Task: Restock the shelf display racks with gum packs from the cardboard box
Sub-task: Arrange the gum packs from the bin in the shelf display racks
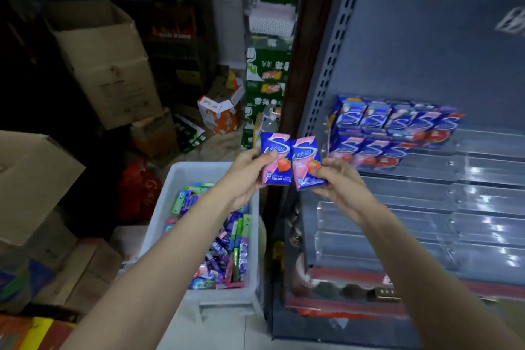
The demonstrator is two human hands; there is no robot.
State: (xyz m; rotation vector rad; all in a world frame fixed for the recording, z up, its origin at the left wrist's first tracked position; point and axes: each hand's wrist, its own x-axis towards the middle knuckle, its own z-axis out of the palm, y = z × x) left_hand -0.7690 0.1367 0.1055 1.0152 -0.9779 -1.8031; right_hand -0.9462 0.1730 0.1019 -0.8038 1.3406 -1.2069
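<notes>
Head view shows the left hand [250,170] pinching one gum pack [276,160] by its lower edge and the right hand [335,179] pinching a second pack [308,167] just beside it, the two nearly touching in mid-air between the white bin [181,179] and the display rack [426,179]. Either glossy pack could slip from so shallow a fingertip hold, or go into the wrong clear row. Both packs are flat, blue and pink with a large S and a strawberry, matching the packs already racked [395,128] far right. More loose gum lies in the bin, near left.
</notes>
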